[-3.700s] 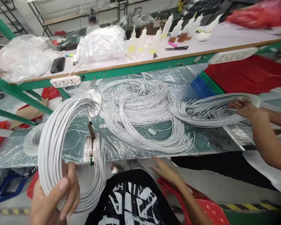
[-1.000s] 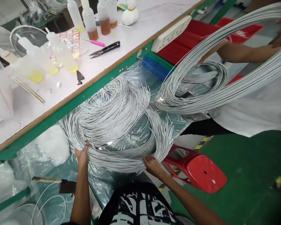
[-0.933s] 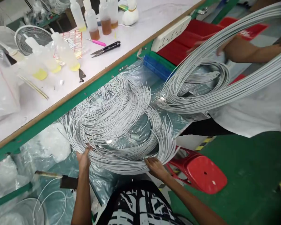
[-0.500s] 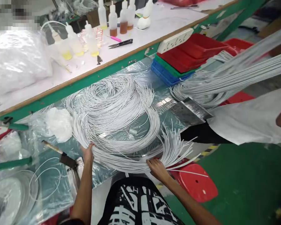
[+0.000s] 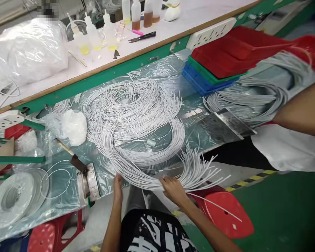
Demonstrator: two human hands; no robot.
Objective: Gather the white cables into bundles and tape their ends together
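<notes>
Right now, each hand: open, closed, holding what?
Left hand: beside the pale cable bundle; grip can't be told.
Right hand: closed, holding that bundle.

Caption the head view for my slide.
Right hand grips a pale cable bundle near its splayed ends; left hand close by.

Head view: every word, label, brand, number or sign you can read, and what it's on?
No text can be read.
Black shirt: printed in white, letter-like but unreadable.
Red stool at right: white patch, too small to tell.
Red-patterned sheet behind the bottles: too blurred.
</notes>
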